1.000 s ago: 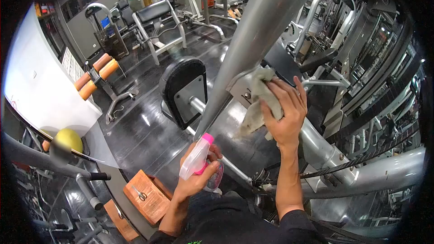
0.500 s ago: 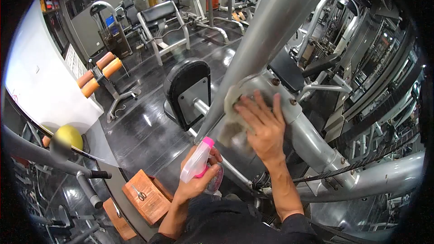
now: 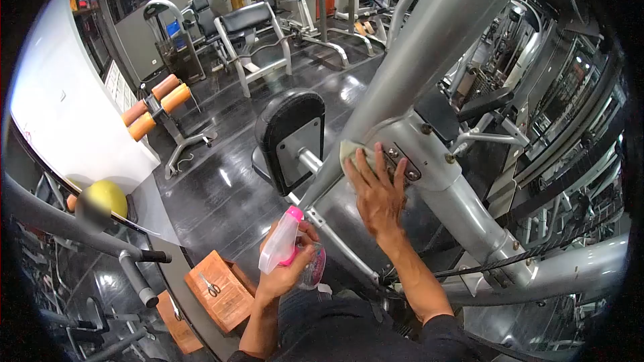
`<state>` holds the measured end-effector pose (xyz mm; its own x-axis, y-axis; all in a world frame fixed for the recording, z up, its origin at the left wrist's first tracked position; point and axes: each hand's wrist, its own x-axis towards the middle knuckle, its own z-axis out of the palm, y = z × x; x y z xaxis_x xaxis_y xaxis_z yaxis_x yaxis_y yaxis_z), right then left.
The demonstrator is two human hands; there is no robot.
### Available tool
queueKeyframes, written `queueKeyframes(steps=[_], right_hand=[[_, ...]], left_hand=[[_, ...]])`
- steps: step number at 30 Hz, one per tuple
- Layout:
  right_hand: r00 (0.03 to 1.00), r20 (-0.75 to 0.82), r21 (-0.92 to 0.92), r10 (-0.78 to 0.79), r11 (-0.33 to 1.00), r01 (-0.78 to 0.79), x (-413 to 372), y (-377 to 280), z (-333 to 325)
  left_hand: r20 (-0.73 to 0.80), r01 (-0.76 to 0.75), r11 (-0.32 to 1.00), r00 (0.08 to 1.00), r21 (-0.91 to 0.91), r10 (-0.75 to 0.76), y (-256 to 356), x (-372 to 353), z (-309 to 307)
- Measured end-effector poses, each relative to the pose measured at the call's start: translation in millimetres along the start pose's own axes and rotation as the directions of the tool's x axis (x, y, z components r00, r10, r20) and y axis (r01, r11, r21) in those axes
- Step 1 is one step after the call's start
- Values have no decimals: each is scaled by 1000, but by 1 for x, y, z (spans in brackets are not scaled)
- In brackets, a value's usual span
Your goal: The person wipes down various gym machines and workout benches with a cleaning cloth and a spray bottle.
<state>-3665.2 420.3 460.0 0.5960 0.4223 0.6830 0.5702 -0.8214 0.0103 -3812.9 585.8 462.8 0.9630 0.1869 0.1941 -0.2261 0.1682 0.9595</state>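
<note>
A clear spray bottle (image 3: pixel 312 267) with a pink and white spray head is in my left hand (image 3: pixel 285 271), whose fingers wrap round its neck. My right hand (image 3: pixel 377 194) lies over a pale cloth (image 3: pixel 351 155), fingers spread, pressing it on the grey metal frame (image 3: pixel 429 154) of a gym machine. Part of the cloth is hidden under the palm. Bolts and a slotted plate (image 3: pixel 404 163) show just right of my fingertips. A thick grey tube (image 3: pixel 429 47) rises from this joint to the upper right.
A black padded seat (image 3: pixel 290 141) stands beyond the frame. At the lower left are a wooden box (image 3: pixel 221 291) with scissors (image 3: pixel 210 285) on it and a yellow ball (image 3: pixel 107 200). A black cable (image 3: pixel 490 263) runs at the right. More gym machines stand behind.
My right hand and the cloth have shifted slightly left and down on the frame, uncovering the slotted plate. The whole view has shifted slightly. The bottle stays in my left hand.
</note>
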Motion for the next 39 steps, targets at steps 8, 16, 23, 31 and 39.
queueKeyframes(steps=[8, 16, 23, 31, 39], right_hand=[[975, 114, 714, 193, 666, -215, -7, -15, -6], [697, 676, 518, 238, -826, -220, 15, -15, 14], [679, 702, 534, 212, -789, -305, -53, -8, 103], [704, 700, 388, 119, -891, -235, -4, -7, 3], [690, 526, 802, 497, -560, -208, -18, -16, 26]], left_hand=[[-21, 37, 997, 999, -68, -38, 2, 1, -1], [15, 32, 996, 999, -78, -30, 0, -1, -3], [-24, -11, 991, 1000, -131, 8, -6, 0, -8], [27, 30, 995, 999, -97, -27, -13, 8, -3], [50, 14, 993, 999, -117, -8, -10, 11, -2]])
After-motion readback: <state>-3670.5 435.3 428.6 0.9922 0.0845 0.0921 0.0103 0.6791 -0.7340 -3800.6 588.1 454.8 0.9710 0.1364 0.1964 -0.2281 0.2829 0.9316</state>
